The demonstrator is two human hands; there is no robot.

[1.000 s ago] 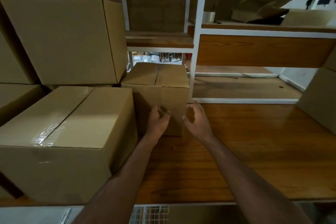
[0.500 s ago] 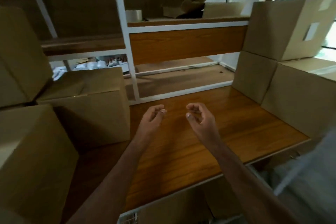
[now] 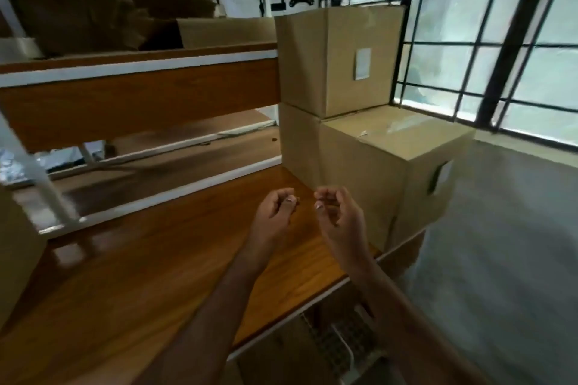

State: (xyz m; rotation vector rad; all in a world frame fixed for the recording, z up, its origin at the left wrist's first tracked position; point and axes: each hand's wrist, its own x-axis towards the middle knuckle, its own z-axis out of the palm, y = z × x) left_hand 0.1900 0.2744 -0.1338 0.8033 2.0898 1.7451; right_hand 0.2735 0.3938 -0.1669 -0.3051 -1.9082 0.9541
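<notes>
Rightward the view is swung, and the lower box (image 3: 369, 166) is now brought just beyond the right hand (image 3: 341, 219), with the upper box (image 3: 331, 59) stacked behind it. Both it and the left hand (image 3: 275, 216) are held loosely curled, empty, over the wooden shelf (image 3: 140, 275); a barred window (image 3: 500, 40) is seen far right.

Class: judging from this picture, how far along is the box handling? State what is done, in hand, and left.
Done: the upper box sits stacked by the window; the front box is taped shut. In hand: nothing; the left hand and right hand hover empty near the front box. Left: probably taking hold of it.
</notes>
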